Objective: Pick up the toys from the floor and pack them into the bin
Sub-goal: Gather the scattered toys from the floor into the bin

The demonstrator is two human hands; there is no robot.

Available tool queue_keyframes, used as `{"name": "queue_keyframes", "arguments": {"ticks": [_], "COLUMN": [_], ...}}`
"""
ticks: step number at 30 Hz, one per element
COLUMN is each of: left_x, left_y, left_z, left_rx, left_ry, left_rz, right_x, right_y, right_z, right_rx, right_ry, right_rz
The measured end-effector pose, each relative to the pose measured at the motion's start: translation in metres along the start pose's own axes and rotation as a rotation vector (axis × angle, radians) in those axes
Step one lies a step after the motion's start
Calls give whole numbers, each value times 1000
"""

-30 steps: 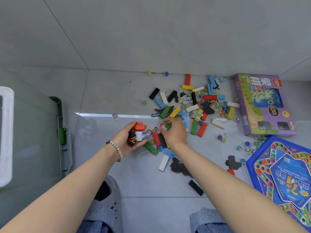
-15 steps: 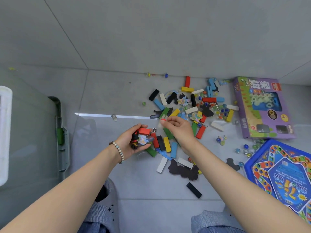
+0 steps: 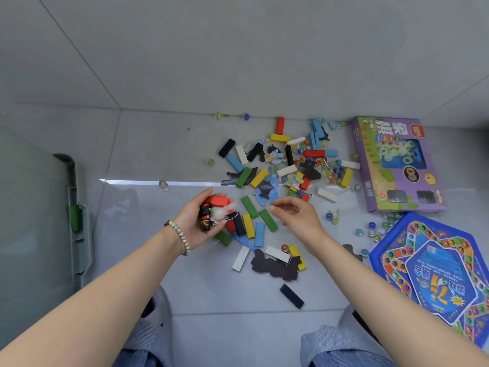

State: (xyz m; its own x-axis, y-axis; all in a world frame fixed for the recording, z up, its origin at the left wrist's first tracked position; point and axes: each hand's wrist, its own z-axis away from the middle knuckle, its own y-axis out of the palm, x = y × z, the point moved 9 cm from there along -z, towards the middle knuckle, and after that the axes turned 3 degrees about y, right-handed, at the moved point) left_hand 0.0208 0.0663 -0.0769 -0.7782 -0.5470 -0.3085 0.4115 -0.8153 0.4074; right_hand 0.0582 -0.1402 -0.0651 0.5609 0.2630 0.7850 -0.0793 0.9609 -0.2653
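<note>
Cupping red block (image 3: 217, 200) | left hand (image 3: 197, 223) | long axis left-right

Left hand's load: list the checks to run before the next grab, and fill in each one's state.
1. Left hand grips its toys: ok, fingers are curled round the red block and the figure.
2. Room for more in that hand: probably not ok, the palm looks full.
3. Right hand free: ok, fingers relaxed, nothing held.
4. Next piece close by: ok, a green block lies beside the right fingertips.
5. Bin open: cannot tell, only its side and latch show.
6. Floor cleared: not ok, many blocks and marbles remain.
</note>
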Motion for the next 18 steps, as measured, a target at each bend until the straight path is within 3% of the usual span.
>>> {"name": "queue_keyframes", "arguments": {"ticks": [4,18], "left_x": [6,-2], "left_y": [0,-8], "left_z": [6,7], "left_rx": [0,15], "left_ry": [-58,-11], "left_rz": [34,38], "right_x": [-24,-25], "right_y": [-1,6], "right_z": [0,-4], "right_rx": [-41,-231], "right_ry": [21,-39], "right_rz": [40,359]}}
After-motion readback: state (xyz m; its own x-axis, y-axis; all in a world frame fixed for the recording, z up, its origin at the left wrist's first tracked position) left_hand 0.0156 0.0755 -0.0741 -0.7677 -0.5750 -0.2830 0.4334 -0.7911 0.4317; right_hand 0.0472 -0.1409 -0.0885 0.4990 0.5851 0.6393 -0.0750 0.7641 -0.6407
